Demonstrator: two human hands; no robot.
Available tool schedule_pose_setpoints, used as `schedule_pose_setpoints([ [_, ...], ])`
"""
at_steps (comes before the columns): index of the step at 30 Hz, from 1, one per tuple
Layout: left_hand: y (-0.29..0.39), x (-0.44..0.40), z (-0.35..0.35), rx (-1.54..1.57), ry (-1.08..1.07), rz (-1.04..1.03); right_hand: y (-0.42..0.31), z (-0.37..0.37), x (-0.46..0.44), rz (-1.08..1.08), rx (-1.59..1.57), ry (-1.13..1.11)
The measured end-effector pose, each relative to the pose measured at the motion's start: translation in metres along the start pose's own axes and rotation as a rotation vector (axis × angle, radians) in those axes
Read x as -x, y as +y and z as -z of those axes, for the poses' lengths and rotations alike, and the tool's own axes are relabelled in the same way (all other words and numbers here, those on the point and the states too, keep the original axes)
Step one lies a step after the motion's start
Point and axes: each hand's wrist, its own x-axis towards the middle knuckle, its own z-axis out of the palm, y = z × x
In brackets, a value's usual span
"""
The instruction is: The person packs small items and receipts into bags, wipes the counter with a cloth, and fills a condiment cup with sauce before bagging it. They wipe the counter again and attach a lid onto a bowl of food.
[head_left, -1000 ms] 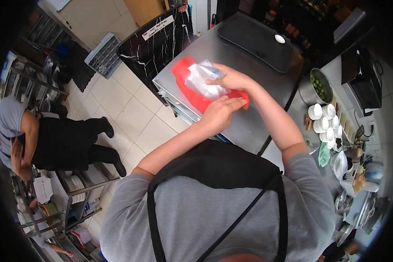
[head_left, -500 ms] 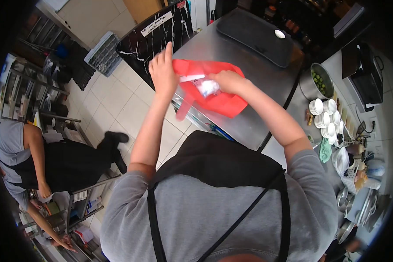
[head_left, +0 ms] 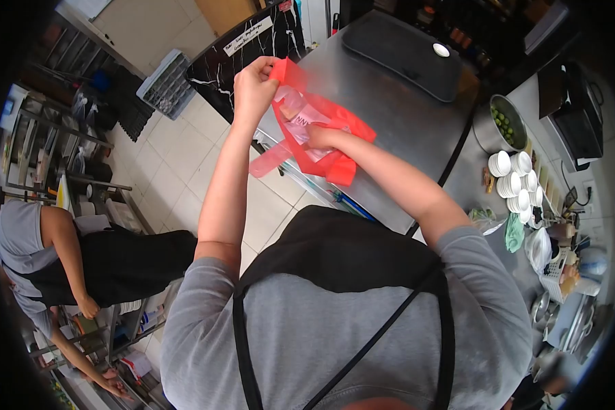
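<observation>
A red bag (head_left: 345,123) is held open over the near left part of the steel table (head_left: 389,102). At its upper left edge my left hand (head_left: 255,83) is closed, pinching the red material. My right hand (head_left: 321,137) reaches inside the bag, its fingers partly hidden, at a clear package with printed letters (head_left: 299,121). Whether those fingers grip the package cannot be made out. A red strap (head_left: 270,159) hangs from the bag past the table's edge.
A black tray (head_left: 400,55) bears a small white dish (head_left: 441,50). A pot of green fruits (head_left: 502,126) and stacked white cups (head_left: 500,163) stand at right. Two people work by shelves at left, one in a black apron (head_left: 130,263). A grey crate (head_left: 167,85) lies on the floor.
My left hand went from the near edge, through an open pose, to pinching the bag's upper edge. The bag has opened, and my right hand moved with the package down inside it.
</observation>
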Motion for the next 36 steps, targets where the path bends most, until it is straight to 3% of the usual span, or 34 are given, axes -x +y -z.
schedule_pose_setpoints([
  [3,0.000,0.005,0.001,-0.030,-0.084,0.024,-0.017,0.015,0.018,0.054,0.239,0.026],
  [6,-0.009,0.012,0.002,0.038,-0.073,0.033,-0.031,0.042,0.047,0.132,-0.060,0.272],
  [9,-0.017,0.014,0.000,0.248,-0.115,0.092,-0.020,0.056,0.036,0.030,-0.238,0.320],
  [11,-0.018,0.017,-0.004,0.369,-0.230,0.204,-0.022,0.053,0.038,0.265,-1.036,0.452],
  [15,-0.023,0.024,-0.012,0.357,-0.283,0.218,-0.042,0.059,0.056,-0.024,-1.480,0.331],
  [18,-0.030,0.024,-0.014,0.387,-0.255,0.198,-0.034,0.051,0.059,0.082,-1.308,0.317],
  [21,-0.029,0.021,-0.008,0.357,-0.228,0.181,-0.020,0.040,0.057,0.056,-1.192,0.292],
  [24,-0.018,0.018,0.004,0.321,-0.189,0.176,-0.014,0.034,0.063,-0.033,-1.168,0.231],
  [36,-0.016,0.019,0.009,0.358,-0.221,0.201,-0.009,0.027,0.067,-0.019,-1.130,0.199],
])
